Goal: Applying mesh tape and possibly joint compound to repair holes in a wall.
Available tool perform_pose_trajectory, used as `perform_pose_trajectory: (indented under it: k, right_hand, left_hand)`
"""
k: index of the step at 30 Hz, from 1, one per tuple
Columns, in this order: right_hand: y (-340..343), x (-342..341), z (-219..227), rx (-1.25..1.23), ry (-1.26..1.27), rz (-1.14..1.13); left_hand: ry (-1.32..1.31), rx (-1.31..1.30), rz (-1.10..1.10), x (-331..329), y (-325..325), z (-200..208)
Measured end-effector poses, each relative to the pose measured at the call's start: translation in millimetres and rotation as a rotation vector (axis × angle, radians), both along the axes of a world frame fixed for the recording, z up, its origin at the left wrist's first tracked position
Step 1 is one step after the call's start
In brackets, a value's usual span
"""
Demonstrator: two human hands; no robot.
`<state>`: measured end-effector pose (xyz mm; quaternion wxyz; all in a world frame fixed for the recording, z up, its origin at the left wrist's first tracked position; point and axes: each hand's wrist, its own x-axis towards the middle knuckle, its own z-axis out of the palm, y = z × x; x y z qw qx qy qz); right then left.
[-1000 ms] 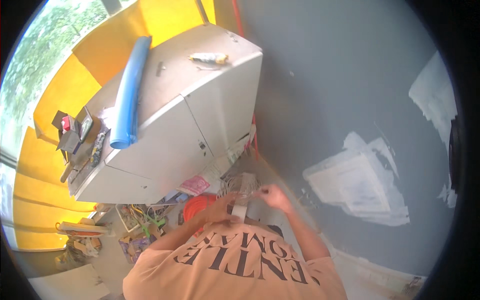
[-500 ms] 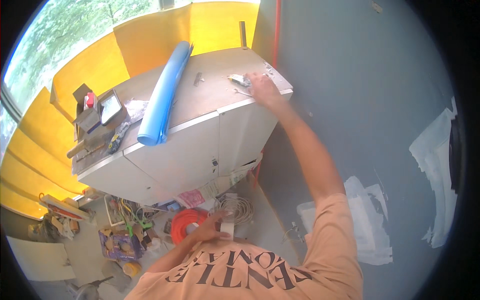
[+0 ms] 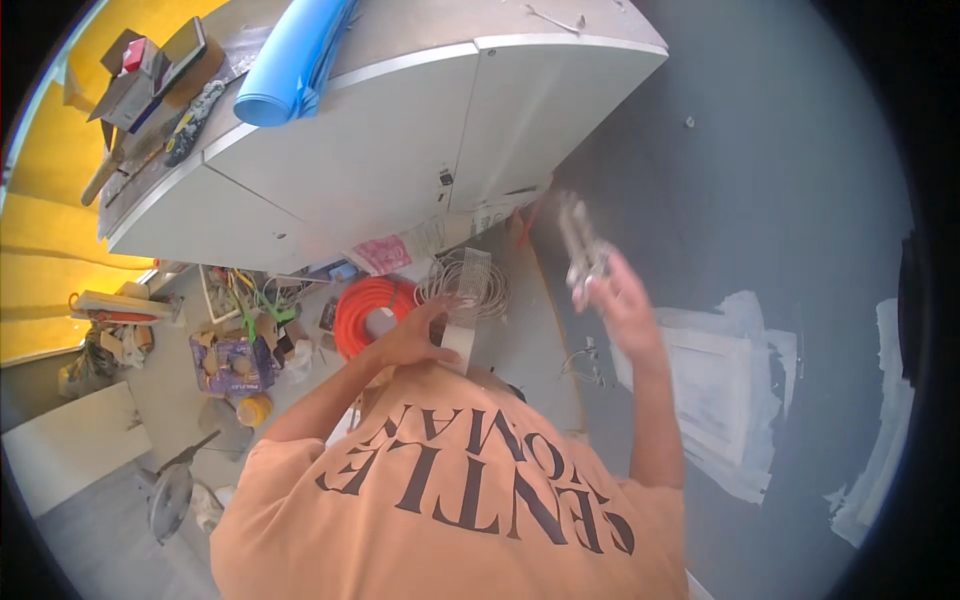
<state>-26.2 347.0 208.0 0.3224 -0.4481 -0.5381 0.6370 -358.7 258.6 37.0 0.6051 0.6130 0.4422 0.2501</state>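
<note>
My left hand [image 3: 415, 335] is closed round a roll of white mesh tape [image 3: 458, 345] close to my chest. From the roll, a short see-through strip with a grid pattern [image 3: 478, 268] stretches away over the coiled cable. Out to the right, in front of the grey wall, my right hand [image 3: 615, 295] grips a narrow, white-smeared hand tool [image 3: 580, 240]. Motion blurs the tool, so its exact kind cannot be made out. A small wrench [image 3: 555, 20] lies on top of the white cabinet [image 3: 370, 150].
A blue rolled sheet [image 3: 290, 65], an open box [image 3: 130, 95] and a smeared tool [image 3: 193, 125] rest on the cabinet. Below lie an orange hose coil [image 3: 365, 310], a pale cable coil [image 3: 490, 290] and a purple carton [image 3: 230, 365]. White patches [image 3: 715, 390] mark the grey wall [image 3: 760, 200].
My right hand has picked up the white-smeared tool from the cabinet top and drawn it back toward me, beside the wall. My view has tilted downward. The left hand still holds the tape.
</note>
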Motion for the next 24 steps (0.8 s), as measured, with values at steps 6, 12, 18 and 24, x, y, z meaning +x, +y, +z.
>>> perform_pose_trajectory:
  k: [6, 12, 18, 24]
  right_hand:
    - [-87.4, 12.3, -61.3, -0.034, -0.542, 0.215]
    - [-109.9, -6.0, -74.7, 0.36, -0.601, 0.238]
    - [-112.3, -6.1, -90.8, 0.495, -0.643, 0.223]
    - [-112.4, -7.5, -90.4, 0.524, -0.716, 0.266]
  left_hand:
    - [0.034, 0.005, -0.102, 7.3, -7.7, -10.5]
    - [0.069, 0.084, -0.188, 18.7, -6.8, -1.9]
    - [0.024, -0.003, -0.181, 24.9, -2.2, -0.8]
    - [-0.016, -0.019, -0.149, 30.0, -4.6, 4.4]
